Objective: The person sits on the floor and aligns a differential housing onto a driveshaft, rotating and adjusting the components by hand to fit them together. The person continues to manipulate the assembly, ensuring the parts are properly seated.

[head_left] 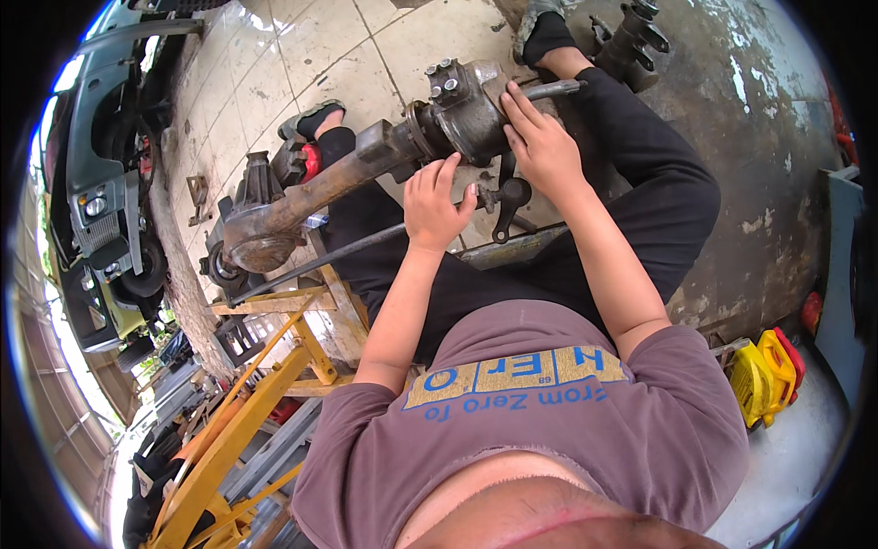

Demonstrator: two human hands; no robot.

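Workshop floor: pale tiles [302, 46] beside stained concrete [722, 137]; a yellow steel stand [238, 430] lies below-left of the hands. The rusty axle housing [302, 197] lies across the person's lap. The left hand [436, 206] rests open, fingers spread, under its greasy cast knuckle end [462, 114]. The right hand [540, 137] lies flat on that knuckle, fingers extended, clasping nothing, beside a steel rod [556, 89].

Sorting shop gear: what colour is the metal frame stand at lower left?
Yellow metal frame stand, clearest in the head view.
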